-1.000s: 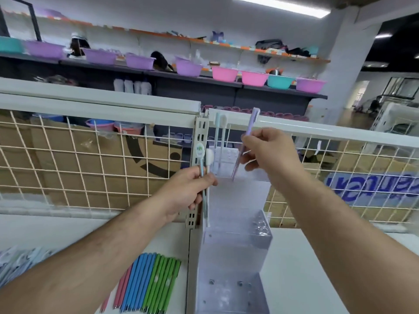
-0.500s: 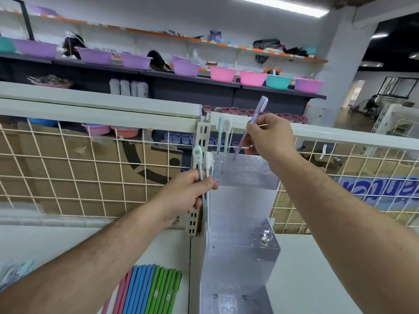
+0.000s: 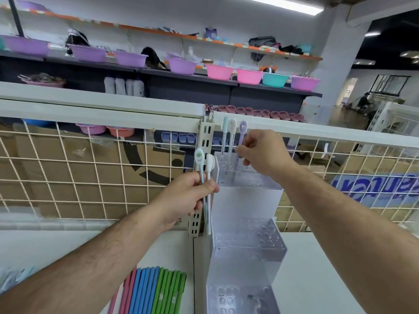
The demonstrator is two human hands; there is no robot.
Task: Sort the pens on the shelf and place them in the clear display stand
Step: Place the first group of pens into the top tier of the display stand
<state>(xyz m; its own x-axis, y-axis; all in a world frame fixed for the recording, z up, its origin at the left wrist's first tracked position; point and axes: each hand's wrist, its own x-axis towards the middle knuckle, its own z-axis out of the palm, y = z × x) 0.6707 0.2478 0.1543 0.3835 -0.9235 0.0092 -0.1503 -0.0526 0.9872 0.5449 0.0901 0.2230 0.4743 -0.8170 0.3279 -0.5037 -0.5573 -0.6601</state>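
From the head camera, the clear display stand (image 3: 247,257) rises in three stepped tiers on the white shelf (image 3: 317,268), against the wire grid (image 3: 68,177). Three pens stand in its top tier, long axes near vertical with decorated caps up: a teal pen (image 3: 225,126), a white pen (image 3: 231,128) and a purple pen (image 3: 242,130). The right hand (image 3: 263,152) pinches the purple pen's shaft between thumb and fingertips; its tip seems to be in a hole, though glare blurs this. The left hand (image 3: 183,196), fingers curled, grips two more pens upright beside the stand: a green-capped pen (image 3: 199,156) and a white-capped pen (image 3: 209,162). A row of loose pens (image 3: 154,291) lies on the shelf pointing away from the camera: pink, blue and green, roughly four of each of the last two. A blue banner (image 3: 374,189) has large letters I cannot read.
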